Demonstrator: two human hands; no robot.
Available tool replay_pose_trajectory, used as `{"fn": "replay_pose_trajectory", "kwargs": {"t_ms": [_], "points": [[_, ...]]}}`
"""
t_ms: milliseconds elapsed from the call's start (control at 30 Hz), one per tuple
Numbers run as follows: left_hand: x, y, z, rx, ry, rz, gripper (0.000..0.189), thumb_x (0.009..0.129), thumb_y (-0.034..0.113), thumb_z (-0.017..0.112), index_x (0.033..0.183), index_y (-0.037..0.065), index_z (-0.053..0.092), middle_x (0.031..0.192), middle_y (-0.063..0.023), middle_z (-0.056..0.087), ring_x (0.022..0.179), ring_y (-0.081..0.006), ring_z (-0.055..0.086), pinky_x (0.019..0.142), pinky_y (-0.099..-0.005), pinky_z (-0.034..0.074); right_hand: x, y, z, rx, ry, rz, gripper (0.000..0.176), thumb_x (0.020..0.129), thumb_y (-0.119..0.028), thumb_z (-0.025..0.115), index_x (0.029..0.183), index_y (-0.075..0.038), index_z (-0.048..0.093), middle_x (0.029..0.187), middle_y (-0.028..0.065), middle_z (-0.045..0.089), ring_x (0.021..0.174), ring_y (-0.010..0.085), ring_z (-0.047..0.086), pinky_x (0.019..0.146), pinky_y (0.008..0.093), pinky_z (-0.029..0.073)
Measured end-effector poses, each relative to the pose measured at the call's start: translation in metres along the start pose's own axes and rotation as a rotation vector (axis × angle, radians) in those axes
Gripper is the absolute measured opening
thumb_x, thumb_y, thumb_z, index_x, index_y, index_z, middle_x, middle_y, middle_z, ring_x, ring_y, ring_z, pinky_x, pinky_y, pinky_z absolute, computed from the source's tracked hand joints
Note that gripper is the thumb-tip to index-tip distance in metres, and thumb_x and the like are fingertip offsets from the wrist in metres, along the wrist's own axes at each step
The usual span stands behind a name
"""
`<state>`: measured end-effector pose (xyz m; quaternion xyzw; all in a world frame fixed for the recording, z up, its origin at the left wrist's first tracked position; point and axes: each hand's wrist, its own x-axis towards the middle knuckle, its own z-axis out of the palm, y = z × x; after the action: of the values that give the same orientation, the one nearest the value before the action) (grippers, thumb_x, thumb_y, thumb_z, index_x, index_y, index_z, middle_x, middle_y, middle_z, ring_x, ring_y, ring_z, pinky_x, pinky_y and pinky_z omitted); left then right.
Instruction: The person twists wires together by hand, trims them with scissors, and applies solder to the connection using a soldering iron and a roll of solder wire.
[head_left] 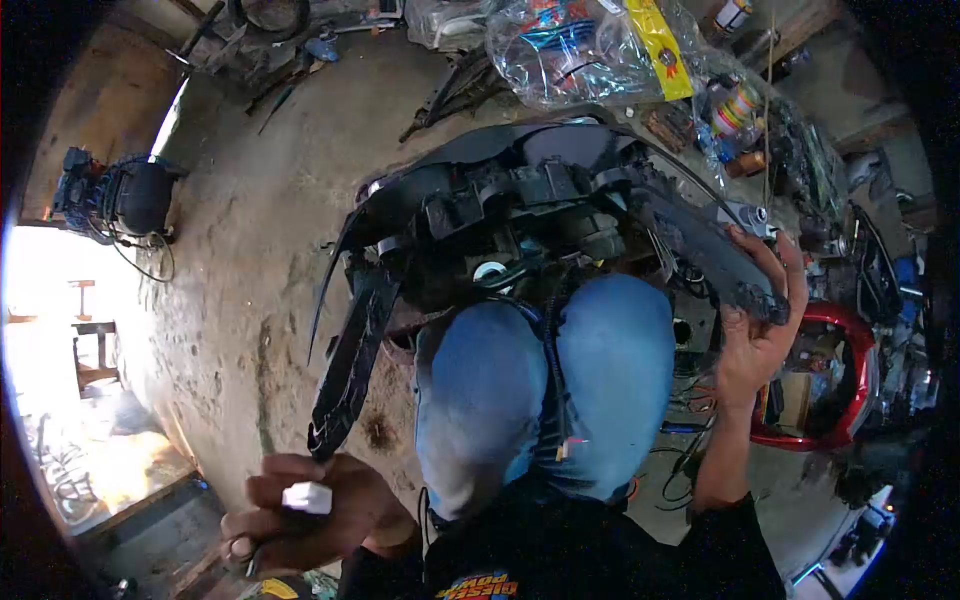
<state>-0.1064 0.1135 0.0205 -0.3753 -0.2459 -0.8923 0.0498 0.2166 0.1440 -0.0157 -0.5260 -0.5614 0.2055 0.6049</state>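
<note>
A large black plastic motorcycle fairing [455, 205] lies across my knees, its underside with brackets and wires facing me. Its right arm is gripped by my right hand [757, 345], thumb on the near side and fingers wrapped over the far edge. At the lower left, my left hand [325, 510] is closed with curled fingers around a small white block [307, 497]. That hand is right at the tip of the fairing's left arm [340, 405]. A black cable [553, 340] runs down between my knees and ends in small light-coloured connectors [570, 447].
A red plastic frame [855, 375] lies at right among tools and parts. Clear plastic bags [550, 60] with a yellow strip sit at the back. A black compressor-like machine [125, 195] stands at left on the concrete floor [240, 230], near a bright doorway.
</note>
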Motion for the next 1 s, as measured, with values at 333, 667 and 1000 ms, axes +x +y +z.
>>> {"fn": "replay_pose_trajectory", "kwargs": {"t_ms": [333,667,1000], "points": [[0.033,-0.032,0.023,0.223,0.021,-0.202,0.016,0.104,0.028,0.051,0.106,0.013,0.046,0.067,0.0007,0.038,0.043,-0.0134,0.028,0.034,-0.0268,0.030,0.040,-0.007,0.002,-0.027,-0.074,-0.019,0.082,0.086,-0.030,0.078,0.146,0.003,0.035,0.128,0.0247,0.060,0.121,0.0306,0.059,0.104,0.0398,0.045],[0.067,-0.059,0.012,0.459,-0.334,-0.269,0.031,0.099,0.036,0.057,0.107,0.007,0.049,0.079,-0.0026,0.047,0.063,-0.0125,0.055,0.041,-0.0225,0.046,0.055,0.062,-0.035,-0.159,0.016,-0.159,0.062,0.088,-0.023,0.071,0.139,0.004,0.049,0.130,0.0191,0.060,0.119,0.0298,0.059,0.106,0.0409,0.043],[0.067,-0.050,0.044,0.649,-0.350,-0.409,0.034,0.101,0.034,0.054,0.080,0.009,0.043,0.069,-0.0001,0.035,0.048,-0.0072,0.027,0.039,-0.0202,0.024,0.045,0.081,0.018,-0.563,-0.708,-0.563,0.043,0.074,-0.012,0.077,0.116,-0.016,0.074,0.115,0.0123,0.066,0.110,0.0371,0.057,0.096,0.0467,0.045]]}}
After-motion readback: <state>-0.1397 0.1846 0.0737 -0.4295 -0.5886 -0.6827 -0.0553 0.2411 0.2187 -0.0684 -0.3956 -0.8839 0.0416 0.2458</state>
